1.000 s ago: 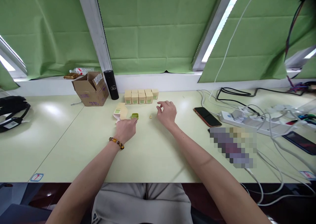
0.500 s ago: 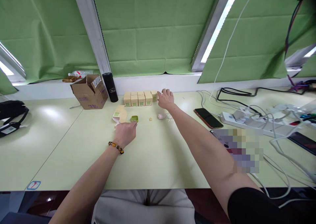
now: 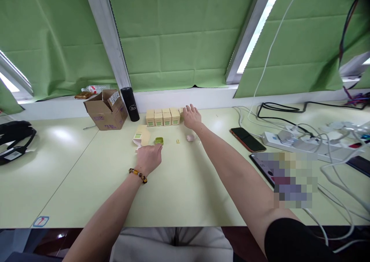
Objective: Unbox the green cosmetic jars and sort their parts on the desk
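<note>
My right hand (image 3: pixel 192 117) reaches to the far end of the table, its fingers around the right-end small cardboard box (image 3: pixel 181 113), which it mostly hides. That box stands at the end of a row of several tan boxes (image 3: pixel 158 117) with green labels. Nearer me, my left hand (image 3: pixel 149 158) is closed, its fingertips beside a small green tray (image 3: pixel 158 140); what they hold, if anything, is hidden. An opened tan box (image 3: pixel 142 134) lies just beyond it. Between the hands are a tiny yellow piece (image 3: pixel 177 141) and a pale pink object (image 3: pixel 190 138).
A brown carton (image 3: pixel 107 111) and a black bottle (image 3: pixel 130 104) stand at the back left. On the right lie a phone (image 3: pixel 248 139), a white power strip (image 3: pixel 295 144) and tangled cables. A black strapped item (image 3: pixel 14 140) sits at the far left.
My right hand has shifted slightly left over the end box and now covers more of it. My left hand stays by the green tray. The whole view has shifted a little.
</note>
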Demonstrator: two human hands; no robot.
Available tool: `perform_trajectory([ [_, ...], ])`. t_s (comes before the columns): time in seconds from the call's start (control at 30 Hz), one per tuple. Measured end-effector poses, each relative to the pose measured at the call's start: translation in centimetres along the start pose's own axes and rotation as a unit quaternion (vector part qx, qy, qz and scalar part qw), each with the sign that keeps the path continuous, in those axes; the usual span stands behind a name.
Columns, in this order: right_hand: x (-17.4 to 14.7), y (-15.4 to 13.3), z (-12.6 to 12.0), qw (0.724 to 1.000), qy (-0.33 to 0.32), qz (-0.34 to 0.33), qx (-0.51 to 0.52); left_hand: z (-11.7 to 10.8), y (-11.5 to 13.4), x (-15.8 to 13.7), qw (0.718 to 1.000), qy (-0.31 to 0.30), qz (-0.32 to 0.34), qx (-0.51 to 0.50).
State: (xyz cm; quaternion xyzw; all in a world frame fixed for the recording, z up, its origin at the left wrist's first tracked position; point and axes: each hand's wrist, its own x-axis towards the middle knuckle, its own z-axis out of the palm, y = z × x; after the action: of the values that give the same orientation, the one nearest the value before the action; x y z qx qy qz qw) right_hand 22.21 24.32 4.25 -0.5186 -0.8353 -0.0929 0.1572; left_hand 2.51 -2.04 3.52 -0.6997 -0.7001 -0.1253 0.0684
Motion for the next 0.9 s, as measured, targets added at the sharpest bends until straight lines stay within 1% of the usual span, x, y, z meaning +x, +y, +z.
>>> perform_trajectory([
  [0.13, 0.2, -0.3, -0.4, 1.0, 0.0, 0.0, 0.009, -0.1, 0.0, 0.0, 1.0, 0.0, 0.003, -0.004],
  [0.47, -1.1, -0.8, -1.0, 0.998, 0.056, 0.019, -0.004, -0.1, -0.2, -0.1, 1.0, 0.0, 0.004, -0.005],
  [0.57, -2.1, -0.7, -2.3, 0.996, 0.08, 0.026, -0.005, 0.0, -0.3, -0.1, 1.0, 0.008, 0.0, 0.002],
  [0.6, -2.6, -0.8, -3.0, 0.994, 0.105, 0.029, 0.001, 0.0, -0.4, -0.1, 1.0, 0.012, -0.002, 0.001],
  [0.67, -3.9, -1.2, -4.8, 0.987, 0.158, 0.025, 0.032, 0.0, -0.5, -0.1, 1.0, 0.024, -0.006, -0.007],
  [0.73, -5.9, -2.0, -6.8, 0.979, 0.185, 0.014, 0.088, 0.1, -0.5, -0.1, 0.999, 0.037, -0.013, -0.02],
  [0.77, -7.2, -2.7, -7.6, 0.974, 0.188, 0.006, 0.126, 0.1, -0.5, -0.1, 0.999, 0.045, -0.017, -0.027],
  [0.83, -10.2, -4.3, -8.6, 0.961, 0.171, -0.015, 0.218, 0.2, -0.5, -0.1, 0.997, 0.059, -0.024, -0.038],
  [0.9, -13.5, -6.0, -8.5, 0.939, 0.139, -0.044, 0.31, 0.2, -0.5, -0.2, 0.996, 0.074, -0.027, -0.047],
])
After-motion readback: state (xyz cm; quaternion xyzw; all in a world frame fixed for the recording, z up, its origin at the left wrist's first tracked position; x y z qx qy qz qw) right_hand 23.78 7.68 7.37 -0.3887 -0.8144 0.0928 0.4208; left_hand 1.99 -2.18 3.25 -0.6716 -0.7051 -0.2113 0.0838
